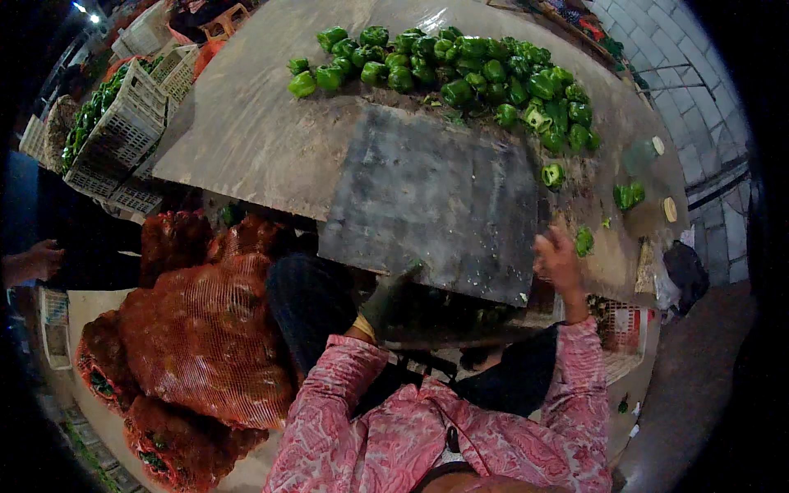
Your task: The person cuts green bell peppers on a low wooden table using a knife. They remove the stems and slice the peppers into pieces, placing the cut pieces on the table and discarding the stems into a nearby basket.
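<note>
My left hand (382,300), in a dark glove, is low at the front edge of a dark board (427,189); it is dim and smeared, so its fingers and any contents are unclear. My right hand (557,259) is bare and raised by the board's right edge, fingers apart and slightly bent, holding nothing visible. A heap of green peppers (399,62) lies beyond the board on a tan surface (246,107). A cut pepper (552,176) lies right of the board, with a green piece (584,241) beside my right hand.
Red mesh sacks (205,337) lie at left. Behind them stand crates of green vegetables (103,111). Another person's hand (37,263) shows at the left edge. Two lidded jars (645,212) stand at right near bags (684,267), beside a paved floor (690,123).
</note>
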Action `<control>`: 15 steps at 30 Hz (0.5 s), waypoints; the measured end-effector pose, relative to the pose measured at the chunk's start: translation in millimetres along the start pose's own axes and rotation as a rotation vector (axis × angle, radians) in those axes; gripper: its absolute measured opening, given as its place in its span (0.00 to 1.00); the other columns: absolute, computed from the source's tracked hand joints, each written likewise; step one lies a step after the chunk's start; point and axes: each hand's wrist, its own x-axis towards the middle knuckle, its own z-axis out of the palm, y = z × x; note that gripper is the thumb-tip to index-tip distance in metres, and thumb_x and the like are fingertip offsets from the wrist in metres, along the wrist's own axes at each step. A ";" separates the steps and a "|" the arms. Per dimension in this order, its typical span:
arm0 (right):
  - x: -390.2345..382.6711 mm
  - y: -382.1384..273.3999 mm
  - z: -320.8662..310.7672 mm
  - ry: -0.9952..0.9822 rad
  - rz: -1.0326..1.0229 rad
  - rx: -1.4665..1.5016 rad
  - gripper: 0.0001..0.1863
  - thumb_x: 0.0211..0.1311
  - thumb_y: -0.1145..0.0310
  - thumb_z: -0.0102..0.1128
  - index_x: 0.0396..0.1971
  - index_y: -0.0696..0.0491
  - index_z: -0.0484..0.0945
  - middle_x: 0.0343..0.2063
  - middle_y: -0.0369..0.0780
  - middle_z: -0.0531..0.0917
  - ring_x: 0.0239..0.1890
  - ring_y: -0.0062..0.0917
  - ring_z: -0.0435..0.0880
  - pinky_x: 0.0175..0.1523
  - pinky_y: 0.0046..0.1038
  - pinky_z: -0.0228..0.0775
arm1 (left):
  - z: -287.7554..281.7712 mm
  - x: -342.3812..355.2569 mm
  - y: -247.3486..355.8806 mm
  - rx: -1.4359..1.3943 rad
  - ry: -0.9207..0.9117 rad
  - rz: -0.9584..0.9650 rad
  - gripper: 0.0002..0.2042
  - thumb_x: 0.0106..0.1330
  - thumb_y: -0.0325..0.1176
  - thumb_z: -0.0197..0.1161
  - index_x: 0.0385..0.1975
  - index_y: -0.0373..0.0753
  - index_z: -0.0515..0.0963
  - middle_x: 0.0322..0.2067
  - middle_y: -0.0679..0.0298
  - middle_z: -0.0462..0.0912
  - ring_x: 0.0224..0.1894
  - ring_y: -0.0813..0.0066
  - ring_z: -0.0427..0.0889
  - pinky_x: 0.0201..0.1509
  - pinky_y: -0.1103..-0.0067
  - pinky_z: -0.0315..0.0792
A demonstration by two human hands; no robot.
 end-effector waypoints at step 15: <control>155.5 -70.2 241.8 0.057 -0.737 -0.553 0.18 0.60 0.66 0.60 0.46 0.59 0.70 0.24 0.51 0.80 0.27 0.46 0.81 0.30 0.40 0.70 | -12.4 11.1 -17.0 0.025 -0.032 -0.059 0.21 0.69 0.42 0.56 0.55 0.34 0.72 0.51 0.60 0.77 0.49 0.68 0.77 0.54 0.70 0.72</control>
